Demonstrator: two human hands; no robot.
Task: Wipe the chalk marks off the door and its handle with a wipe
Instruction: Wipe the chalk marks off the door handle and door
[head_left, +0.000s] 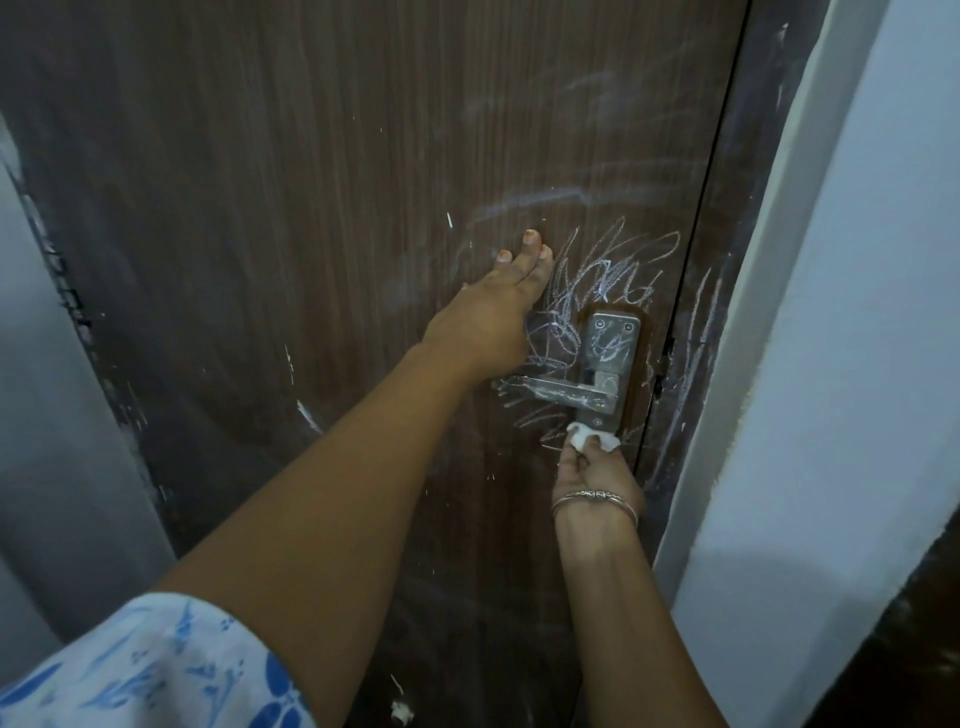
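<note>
Door (311, 208): dark brown wood grain, shut | chalk marks (597, 275): white scribbles around the lock plate | handle (556, 391): silver lever, horizontal, chalk-streaked | wipe (592, 435): white, crumpled, pressed at the plate's lower end

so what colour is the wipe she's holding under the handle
White. The wipe is bunched in the right hand, seen in the head view.

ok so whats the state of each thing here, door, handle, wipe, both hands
door: shut against its frame, chalk scribbles around the lock
handle: level, chalk-streaked, not yet clean
lock plate: chalk marks on it
wipe: bunched, pressed at the plate's lower end
left hand: flat on the door, empty
right hand: pinching the wipe
</note>
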